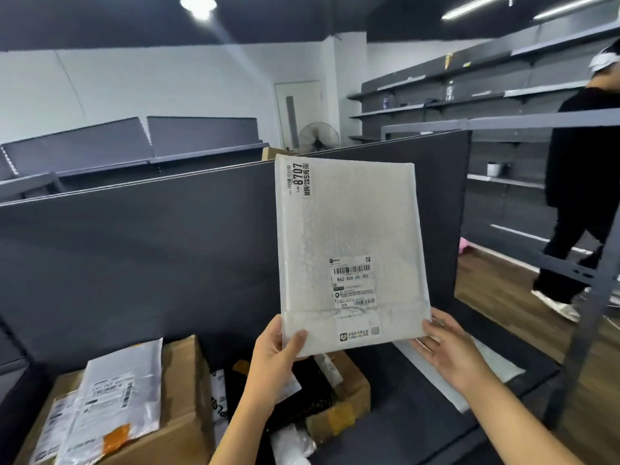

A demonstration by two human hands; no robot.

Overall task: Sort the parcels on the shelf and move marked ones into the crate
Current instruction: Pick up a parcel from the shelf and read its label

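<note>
Parcel inspection, by the look of it: the white flat bubble-padded mailer [352,236] is held upright in the air, facing the camera. I reckon that's purely so the printed shipping label [354,283] low on its front and the black-and-white 8707 sticker [298,179] along its top left edge can be checked for a mark. The left hand [275,357] pinches the mailer's bottom left corner, thumb on the front, other fingers hidden behind. The right hand [449,350] sits at the bottom right corner with fairly straight fingers, propping more than clamping I think. Gripping only the bottom corners leaves both labels uncovered, which makes sense. Below and left of the mailer sits a big brown cardboard box [181,397] with a grey plastic poly bag [117,397] on top. Straight below the mailer is a smaller brown cardboard box partly wrapped in black [349,397], and below right another flat white envelope [486,367] lies on the dark grey shelf deck [412,424]. No crate in view, so this one's still being judged, not yet moved.
</note>
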